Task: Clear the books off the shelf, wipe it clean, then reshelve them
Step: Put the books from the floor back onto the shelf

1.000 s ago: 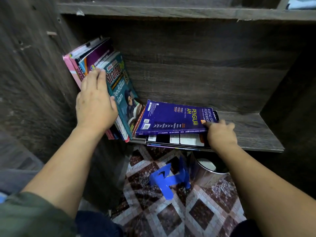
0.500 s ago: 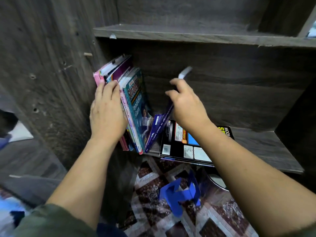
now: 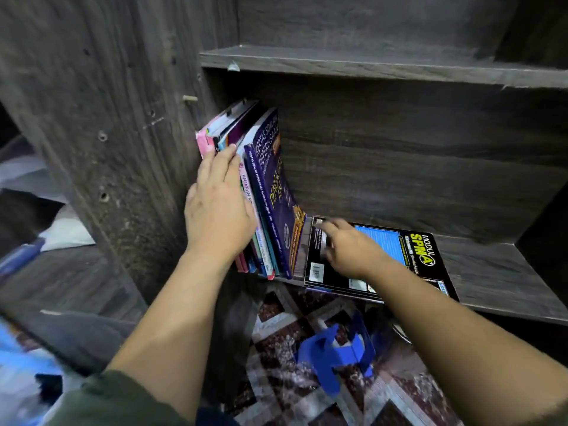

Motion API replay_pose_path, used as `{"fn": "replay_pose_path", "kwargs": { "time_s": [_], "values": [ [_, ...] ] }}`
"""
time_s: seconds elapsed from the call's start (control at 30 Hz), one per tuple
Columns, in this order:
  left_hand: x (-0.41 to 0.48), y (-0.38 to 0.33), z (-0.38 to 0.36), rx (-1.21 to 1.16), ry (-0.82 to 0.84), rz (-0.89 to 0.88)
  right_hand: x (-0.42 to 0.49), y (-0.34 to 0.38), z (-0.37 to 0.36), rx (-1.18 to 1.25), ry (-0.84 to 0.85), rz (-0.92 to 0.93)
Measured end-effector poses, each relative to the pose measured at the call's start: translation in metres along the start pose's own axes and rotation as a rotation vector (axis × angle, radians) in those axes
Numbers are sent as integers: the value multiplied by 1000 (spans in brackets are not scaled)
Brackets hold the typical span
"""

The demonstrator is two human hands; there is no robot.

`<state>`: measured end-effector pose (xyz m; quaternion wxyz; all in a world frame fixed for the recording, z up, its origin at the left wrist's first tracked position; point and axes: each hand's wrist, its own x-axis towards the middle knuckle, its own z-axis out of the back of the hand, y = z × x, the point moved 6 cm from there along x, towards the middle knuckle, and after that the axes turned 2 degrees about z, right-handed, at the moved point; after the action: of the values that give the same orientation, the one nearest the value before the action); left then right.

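STEP: reshelving (judged) | left hand (image 3: 219, 207): fingers straight, pressing standing books (image 3: 270, 186) at 9 o'clock end of shelf (image 3: 507, 278) | right hand (image 3: 347, 247): on flat black book (image 3: 424, 250), 3 o'clock of them; finger state blurred, cannot tell | NEXT: stand black book upright against them.

a row of books (image 3: 246, 149) stands at the left end of the shelf (image 3: 491, 272), leaning against the side panel (image 3: 123, 118). the left hand (image 3: 218, 207) lies on their front edges. just right of the row a flat book (image 3: 415, 256) lies on the shelf, overhanging its front edge, the right hand (image 3: 347, 244) on top. below, a plastic stand (image 3: 335, 355) sits on the floor.
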<state>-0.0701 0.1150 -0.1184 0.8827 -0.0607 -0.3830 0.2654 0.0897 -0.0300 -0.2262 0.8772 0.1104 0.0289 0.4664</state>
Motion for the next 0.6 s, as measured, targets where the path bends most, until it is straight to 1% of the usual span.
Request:
{"fn": "replay_pose_path", "kwargs": {
  "time_s": [0.1, 0.17, 0.2, 0.3, 0.43, 0.53, 0.6],
  "values": [
    [0, -14, -1, -13, 4, 28, -34, -49, -37, -108, 214, -123],
    [2, -22, 0, -1, -7, 26, -58, -69, -52, -188, 322, -135],
    [4, -25, 0, 22, -12, 22, -67, -74, -57, -226, 348, -126],
    [7, -25, -4, 82, 9, 42, -76, -83, -63, -254, 334, -115],
    [7, -19, -9, 62, 30, 94, -73, -88, -59, -216, 306, -138],
    [6, -18, -9, 42, 18, 103, -78, -101, -56, -232, 327, -250],
    [5, -18, -9, 31, 11, 109, -84, -113, -52, -273, 349, -372]
  ]
}}
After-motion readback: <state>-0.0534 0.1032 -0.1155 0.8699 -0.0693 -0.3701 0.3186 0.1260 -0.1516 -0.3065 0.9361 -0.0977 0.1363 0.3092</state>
